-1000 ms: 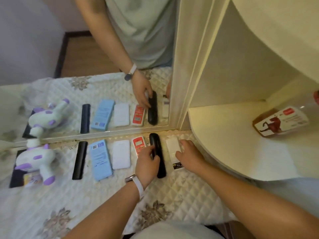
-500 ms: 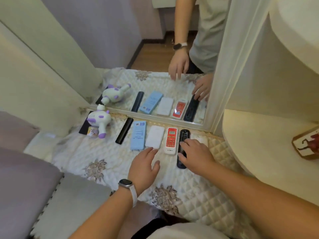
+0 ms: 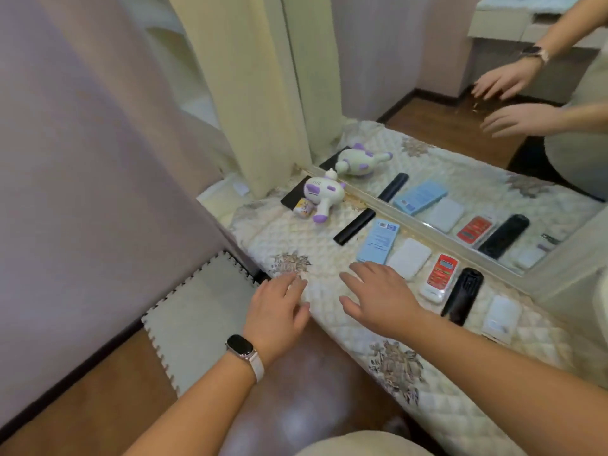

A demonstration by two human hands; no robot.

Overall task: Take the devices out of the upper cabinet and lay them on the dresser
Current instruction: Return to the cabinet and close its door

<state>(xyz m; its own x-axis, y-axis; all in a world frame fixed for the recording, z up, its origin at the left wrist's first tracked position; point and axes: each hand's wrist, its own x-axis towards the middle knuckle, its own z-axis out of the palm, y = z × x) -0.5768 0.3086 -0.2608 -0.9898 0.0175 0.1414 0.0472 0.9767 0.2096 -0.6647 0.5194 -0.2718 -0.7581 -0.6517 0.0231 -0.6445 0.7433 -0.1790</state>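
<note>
**Both hands empty over dresser edge, devices in a row by the mirror**

Labels: the flat light-blue box-like device [image 3: 378, 240] has a printed label w/ small coloured squares at its far end and lines of text below, too small to read. The red-and-white remote control [image 3: 438, 277] shows a pale screen at top and rows of buttons; no brand legible. Small yellow cartoon-print packet [image 3: 304, 208] by the toy, writing not readable.

Hands: left hand [image 3: 275, 319] palm down, fingers spread and apart, holding nothing, over the near edge of the cream quilted dresser surface [image 3: 467, 376]; a black smartwatch on a pale strap [image 3: 243, 352] on that wrist. Right hand [image 3: 381, 296] also palm down, fingers splayed, empty, just above the surface, near the blue device and the white rounded rectangular device [image 3: 409, 257]. Whether either palm touches the cloth I cannot tell.

Devices lie side by side along the framed mirror [image 3: 493, 166]: slim black bar-shaped device [image 3: 354, 226], blue one, white one, red remote, black ribbed remote control [image 3: 463, 295], then a small white flat device [image 3: 500, 315]. A white-and-purple plush cow toy [image 3: 320, 195] sits at the far left end on a black flat pad [image 3: 292, 195]. Mirror repeats the row and both hands.
</note>
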